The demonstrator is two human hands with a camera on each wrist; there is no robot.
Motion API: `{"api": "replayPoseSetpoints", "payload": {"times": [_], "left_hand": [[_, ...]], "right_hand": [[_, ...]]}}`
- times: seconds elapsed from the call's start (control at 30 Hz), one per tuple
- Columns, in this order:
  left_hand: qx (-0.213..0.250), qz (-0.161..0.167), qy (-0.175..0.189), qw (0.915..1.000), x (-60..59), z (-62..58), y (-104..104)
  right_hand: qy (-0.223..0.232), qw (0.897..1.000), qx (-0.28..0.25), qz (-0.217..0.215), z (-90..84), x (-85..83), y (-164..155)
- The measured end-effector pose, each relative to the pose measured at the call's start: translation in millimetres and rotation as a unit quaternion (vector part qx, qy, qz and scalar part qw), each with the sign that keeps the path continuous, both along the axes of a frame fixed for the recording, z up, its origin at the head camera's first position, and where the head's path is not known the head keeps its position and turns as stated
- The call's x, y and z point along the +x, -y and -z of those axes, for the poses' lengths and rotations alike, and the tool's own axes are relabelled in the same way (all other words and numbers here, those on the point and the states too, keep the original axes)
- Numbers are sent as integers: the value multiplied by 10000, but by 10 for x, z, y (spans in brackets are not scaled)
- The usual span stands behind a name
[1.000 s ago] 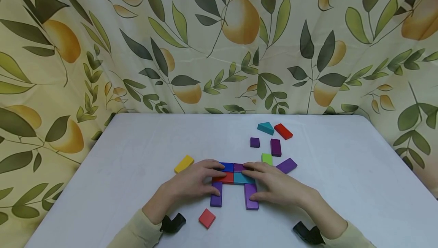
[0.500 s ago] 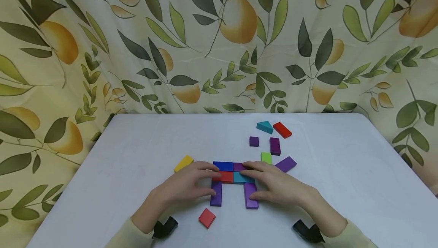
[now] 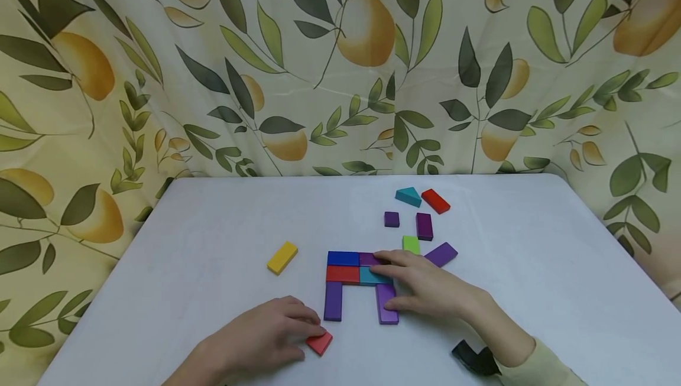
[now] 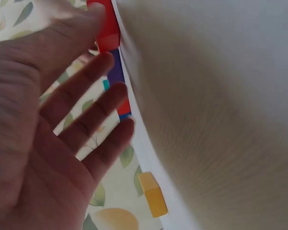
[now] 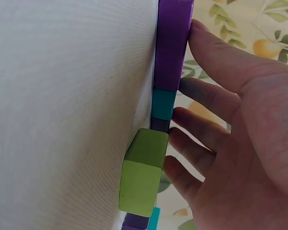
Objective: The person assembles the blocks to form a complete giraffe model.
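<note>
A flat figure of coloured blocks lies mid-table: a blue block point(image 3: 343, 258) and a small purple one on top, red point(image 3: 343, 273) and teal point(image 3: 372, 278) below, and two purple legs point(image 3: 333, 301). My right hand point(image 3: 393, 273) rests on its right side, fingers straight over the teal block point(image 5: 163, 104) and thumb against the right purple leg point(image 5: 173, 43). My left hand point(image 3: 303, 327) lies near the front edge. Its fingers are straight and spread, and they touch a loose red square block point(image 3: 321, 343), which my thumb meets in the left wrist view point(image 4: 105, 24).
A yellow block point(image 3: 282, 256) lies left of the figure. A green block point(image 3: 411, 244), three purple blocks point(image 3: 424, 226), a teal wedge point(image 3: 408, 197) and a red block point(image 3: 435, 201) are scattered behind and to the right. A leaf-print curtain point(image 3: 340, 67) surrounds the white table point(image 3: 532, 268).
My left hand has left the figure's left side and drawn back toward me to the loose red square. The right hand has stayed on the figure.
</note>
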State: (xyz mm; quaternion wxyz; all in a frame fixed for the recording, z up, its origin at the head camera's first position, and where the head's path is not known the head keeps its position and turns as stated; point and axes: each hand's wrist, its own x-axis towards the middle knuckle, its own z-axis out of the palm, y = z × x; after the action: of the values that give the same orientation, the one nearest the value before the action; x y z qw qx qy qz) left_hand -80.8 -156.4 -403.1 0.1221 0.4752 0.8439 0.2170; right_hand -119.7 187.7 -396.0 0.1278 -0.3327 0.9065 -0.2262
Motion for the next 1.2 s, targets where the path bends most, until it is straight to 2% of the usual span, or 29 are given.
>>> {"api": "replayPoseSetpoints", "payload": {"times": [0.1,0.23,0.47,0.9,1.2], "left_hand": [[-63,158,-373,9992,34,21,19],[-20,142,-591,9981,57,22,7],[-45,-68,-597,9982,32,17,-78],[290,-34,-1084,9937,-22,65,-183],[418,5,-1142,9926,-29,69,-186]], "right_hand": [[-18,10000,15,12,-1,-1,-3],[-8,10000,2,38,2,-4,-11],[15,10000,-16,33,21,-8,-15],[-40,10000,-3,-6,24,-14,-7],[-64,10000,18,-23,20,-14,-2]]}}
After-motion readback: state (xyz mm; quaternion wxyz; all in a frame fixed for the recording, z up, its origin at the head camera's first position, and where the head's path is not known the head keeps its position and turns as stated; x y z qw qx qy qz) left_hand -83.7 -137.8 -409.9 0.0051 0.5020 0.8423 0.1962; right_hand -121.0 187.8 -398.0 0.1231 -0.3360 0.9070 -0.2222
